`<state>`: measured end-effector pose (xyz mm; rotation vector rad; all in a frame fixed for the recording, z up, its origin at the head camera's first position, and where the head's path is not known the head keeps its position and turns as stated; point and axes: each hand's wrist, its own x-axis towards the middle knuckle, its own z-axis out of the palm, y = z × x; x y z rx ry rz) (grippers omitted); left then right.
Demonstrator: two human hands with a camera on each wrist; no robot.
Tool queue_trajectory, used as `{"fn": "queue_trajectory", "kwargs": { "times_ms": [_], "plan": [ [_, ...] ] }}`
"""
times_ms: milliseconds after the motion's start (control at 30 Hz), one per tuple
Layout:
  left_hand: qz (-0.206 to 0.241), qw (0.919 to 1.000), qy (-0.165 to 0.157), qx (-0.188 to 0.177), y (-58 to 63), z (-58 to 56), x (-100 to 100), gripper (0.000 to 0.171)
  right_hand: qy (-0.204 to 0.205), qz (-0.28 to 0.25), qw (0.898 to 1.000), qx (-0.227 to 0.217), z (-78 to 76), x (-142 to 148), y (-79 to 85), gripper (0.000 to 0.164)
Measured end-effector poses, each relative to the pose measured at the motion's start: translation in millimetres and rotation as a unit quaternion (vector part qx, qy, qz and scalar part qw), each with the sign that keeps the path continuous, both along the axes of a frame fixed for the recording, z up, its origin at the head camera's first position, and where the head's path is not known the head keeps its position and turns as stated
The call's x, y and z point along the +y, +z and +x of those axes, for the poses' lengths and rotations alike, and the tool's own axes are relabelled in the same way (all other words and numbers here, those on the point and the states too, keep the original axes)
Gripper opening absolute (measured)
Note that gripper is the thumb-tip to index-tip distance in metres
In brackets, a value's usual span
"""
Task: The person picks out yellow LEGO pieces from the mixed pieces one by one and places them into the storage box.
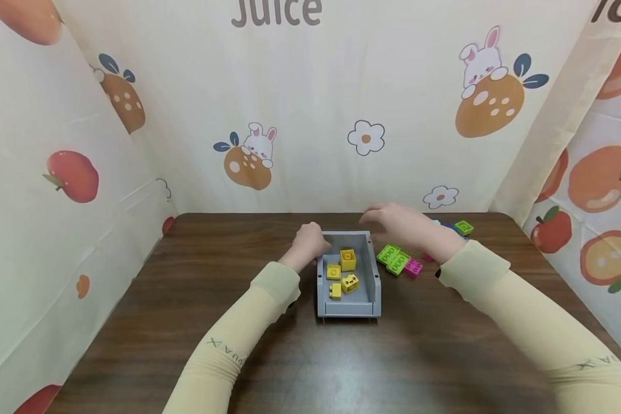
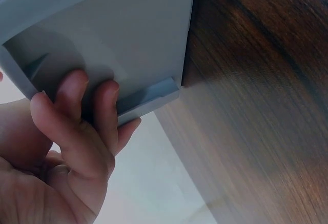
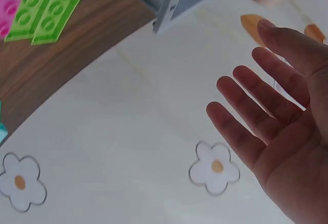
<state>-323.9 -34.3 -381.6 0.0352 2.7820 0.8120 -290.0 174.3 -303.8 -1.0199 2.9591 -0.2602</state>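
Note:
A grey plastic bin (image 1: 349, 309) stands on the table with several yellow bricks (image 1: 348, 260) inside. One of those, a yellow brick with a printed face (image 1: 349, 283), lies among them. My left hand (image 1: 308, 244) grips the bin's left wall towards the back. From the left wrist view, its curled fingers (image 2: 72, 93) press against the outside of that wall (image 2: 133, 39). My right hand (image 1: 406, 227) hovers past the bin's back right corner with fingers spread and relaxed. Its palm (image 3: 297, 157) holds nothing.
Lime green studded plates (image 1: 393, 259) and a pink brick (image 1: 413, 267) lie on the table (image 1: 227, 276) right of the bin. Farther back, another lime piece (image 1: 464, 228) sits beside blue ones partly hidden by my right wrist. A printed curtain (image 1: 315, 103) hangs behind the table and along both sides.

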Motion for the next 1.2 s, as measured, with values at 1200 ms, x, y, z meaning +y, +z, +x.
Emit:
{"fn": "queue_trajectory", "kwargs": {
  "times_ms": [1200],
  "plan": [
    [-0.014, 0.9999, 0.001, 0.007, -1.6, -0.5, 0.5, 0.022, -0.134, -0.035, 0.990, 0.016, 7.3, 131.0, 6.5, 0.053]
  ]
}}
